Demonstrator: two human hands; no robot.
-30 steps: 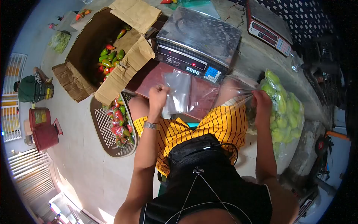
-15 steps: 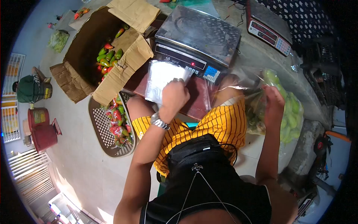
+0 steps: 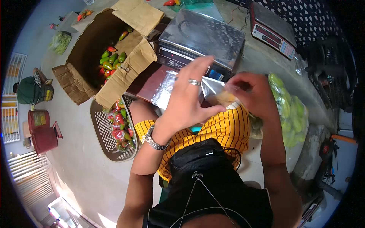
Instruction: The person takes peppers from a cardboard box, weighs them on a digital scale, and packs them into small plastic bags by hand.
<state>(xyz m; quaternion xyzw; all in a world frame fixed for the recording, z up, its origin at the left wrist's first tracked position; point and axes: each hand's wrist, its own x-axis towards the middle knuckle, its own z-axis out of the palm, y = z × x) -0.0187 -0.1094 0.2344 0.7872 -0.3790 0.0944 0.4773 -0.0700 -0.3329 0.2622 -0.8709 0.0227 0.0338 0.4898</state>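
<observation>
Left hand (image 3: 186,91) spread, thumb wide of its fingers; right hand (image 3: 254,93) curled, its fingertips seeming to pinch the clear bag (image 3: 213,87) between the two hands. That film should prove very light, limp, slippery and easily torn, best held by its rim. Farther left lie shiny plastic sheets (image 3: 163,91); beyond, on the far side, stands the scale (image 3: 201,36).

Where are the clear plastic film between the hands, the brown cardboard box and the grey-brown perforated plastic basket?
Clear plastic film (image 3: 213,90): head view, on its shiny middle.
Brown cardboard box (image 3: 131,66): head view, on its near flap.
Grey-brown perforated plastic basket (image 3: 102,125): head view, perforated side.
</observation>
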